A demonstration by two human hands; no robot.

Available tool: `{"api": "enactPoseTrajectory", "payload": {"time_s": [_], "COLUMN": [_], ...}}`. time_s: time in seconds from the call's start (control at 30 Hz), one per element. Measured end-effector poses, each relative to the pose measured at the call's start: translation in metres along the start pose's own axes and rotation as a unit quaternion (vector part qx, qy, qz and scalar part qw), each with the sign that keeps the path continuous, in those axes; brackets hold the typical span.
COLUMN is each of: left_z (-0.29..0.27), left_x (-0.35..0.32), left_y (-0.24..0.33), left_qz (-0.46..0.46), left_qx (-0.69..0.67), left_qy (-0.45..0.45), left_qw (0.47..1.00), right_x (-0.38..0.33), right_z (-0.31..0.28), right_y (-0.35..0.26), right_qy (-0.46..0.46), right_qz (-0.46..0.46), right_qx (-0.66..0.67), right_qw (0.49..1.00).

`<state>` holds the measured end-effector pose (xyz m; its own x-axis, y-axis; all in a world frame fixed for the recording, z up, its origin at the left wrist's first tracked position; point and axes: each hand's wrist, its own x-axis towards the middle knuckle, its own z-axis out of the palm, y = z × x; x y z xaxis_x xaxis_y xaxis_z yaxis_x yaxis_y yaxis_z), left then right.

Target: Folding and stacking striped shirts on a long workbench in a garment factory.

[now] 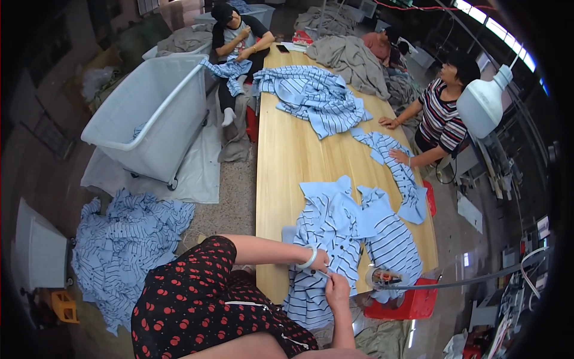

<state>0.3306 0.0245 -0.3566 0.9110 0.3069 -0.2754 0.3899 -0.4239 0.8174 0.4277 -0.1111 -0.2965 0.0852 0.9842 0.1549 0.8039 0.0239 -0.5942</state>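
Note:
A light-blue knit garment with dark stripes and dark buttons (326, 215) lies spread at the near end of the wooden table (281, 161), its lower part hanging over the front edge. My left hand (320, 259), a pale bangle at its wrist, is closed on the garment's buttoned edge. Close by, my right hand (338, 289) pinches the same edge, slightly nearer to me. The fingertips are small in the picture, so anything else between them cannot be made out. Just right lies a second striped garment (391, 245), with a clear round container (382, 277) of small items beside it.
A heap of striped garments (128, 251) covers the floor at left, below a large white wheeled bin (113, 128). More striped garments (317, 96) lie farther up the table. Two co-workers handle garments there. A red stool (412, 302) stands by the near right corner; a lamp bulb (481, 107) hangs at right.

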Motion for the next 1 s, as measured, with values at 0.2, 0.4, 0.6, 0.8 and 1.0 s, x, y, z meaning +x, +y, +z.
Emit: {"api": "enactPoseTrajectory", "payload": {"time_s": [0.2, 0.4, 0.6, 0.8, 1.0], "left_z": [0.031, 0.041, 0.044, 0.045, 0.04], "left_x": [-0.004, -0.007, -0.014, -0.022, -0.02], "left_y": [0.002, -0.002, 0.001, 0.008, -0.002], "left_qz": [-0.064, -0.101, -0.103, -0.135, -0.058], "left_qx": [0.005, 0.018, 0.057, 0.029, 0.136], "left_qy": [0.122, 0.121, 0.134, 0.078, 0.018], "left_qw": [0.99, 0.987, 0.984, 0.987, 0.989], "right_x": [-0.011, -0.009, -0.011, -0.014, -0.017], "right_z": [0.013, 0.016, 0.016, 0.021, 0.015], "right_y": [0.011, 0.007, 0.002, 0.01, -0.001], "right_qy": [-0.02, -0.002, -0.001, -0.033, -0.027], "right_qz": [0.014, 0.035, 0.014, 0.03, 0.014], "right_qx": [-0.013, -0.015, -0.011, -0.032, -0.04], "right_qw": [1.0, 0.999, 1.0, 0.999, 0.999]}}
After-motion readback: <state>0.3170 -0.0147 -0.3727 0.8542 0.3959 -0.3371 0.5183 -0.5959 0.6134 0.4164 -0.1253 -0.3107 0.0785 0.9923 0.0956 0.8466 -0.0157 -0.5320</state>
